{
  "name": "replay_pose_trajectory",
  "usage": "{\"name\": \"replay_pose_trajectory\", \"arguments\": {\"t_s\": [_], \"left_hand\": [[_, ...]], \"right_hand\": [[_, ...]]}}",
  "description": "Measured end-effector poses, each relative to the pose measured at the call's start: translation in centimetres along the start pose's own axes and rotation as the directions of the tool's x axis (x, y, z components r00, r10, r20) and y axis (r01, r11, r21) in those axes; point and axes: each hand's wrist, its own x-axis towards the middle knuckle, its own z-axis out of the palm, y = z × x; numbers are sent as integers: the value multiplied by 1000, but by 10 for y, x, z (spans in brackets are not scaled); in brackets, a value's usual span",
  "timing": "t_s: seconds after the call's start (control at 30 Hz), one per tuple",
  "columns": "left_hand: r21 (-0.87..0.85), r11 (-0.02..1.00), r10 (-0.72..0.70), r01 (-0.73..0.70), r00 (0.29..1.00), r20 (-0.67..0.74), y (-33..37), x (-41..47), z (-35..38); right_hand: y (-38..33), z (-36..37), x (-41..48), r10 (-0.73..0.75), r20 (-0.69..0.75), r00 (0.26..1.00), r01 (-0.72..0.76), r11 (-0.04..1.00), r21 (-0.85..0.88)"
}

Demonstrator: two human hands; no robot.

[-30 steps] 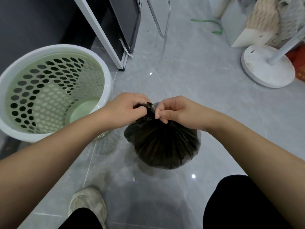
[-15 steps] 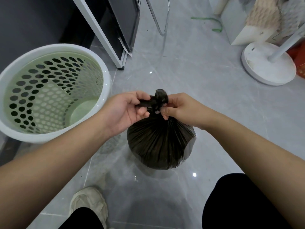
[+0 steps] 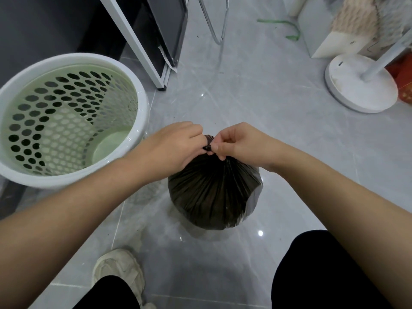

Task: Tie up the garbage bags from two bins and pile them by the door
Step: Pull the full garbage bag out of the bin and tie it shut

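A full black garbage bag (image 3: 214, 195) sits on the grey tiled floor in front of me, its top gathered into a twisted neck (image 3: 208, 143). My left hand (image 3: 176, 146) grips the neck from the left with curled fingers. My right hand (image 3: 236, 143) pinches the neck from the right, fingertips meeting the left hand over the knot. Most of the knot is hidden between the two hands. A white bin with a pale green perforated inside (image 3: 73, 63) stands to the left with no bag in it.
A white frame leg and a dark panel (image 3: 165, 41) stand behind the bin. A white round fan base (image 3: 361, 85) is at the right, with boxes behind it. A chrome chair leg (image 3: 219, 30) is at the back. My shoe (image 3: 120, 273) and knees are below.
The bag's loose end, which stuck up between my hands half a second ago, is now pulled down and covered. Both hands have closed in tight over the neck.
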Motion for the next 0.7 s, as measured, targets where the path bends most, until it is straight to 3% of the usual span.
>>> {"name": "replay_pose_trajectory", "arguments": {"t_s": [0.1,0.2,0.23,0.3,0.37,0.47,0.57,0.7], "left_hand": [[-95,984,-140,152,982,130,-4,-1,-5],[-382,811,-344,444,889,303,0,2,-5],[-487,688,-398,538,841,367,2,3,-3],[-664,301,-463,684,714,526,5,2,0],[-718,-39,-415,695,642,644,11,1,1],[-719,-290,-361,632,624,693,27,2,8],[-743,-323,-427,586,611,667,49,7,21],[-781,-193,-591,594,565,576,65,12,36]], "right_hand": [[0,-1,-1,-58,5,998,57,973,-224],[-2,-3,-1,-130,-13,991,114,908,-403],[-2,-4,-1,-155,-25,988,128,887,-445],[-1,-4,0,-205,-44,978,150,830,-537],[0,-3,1,-236,-92,967,133,781,-610],[-1,0,3,-254,-234,938,66,795,-603],[0,3,7,-235,-345,909,-1,825,-565],[2,4,8,-90,-403,911,-69,929,-363]]}}
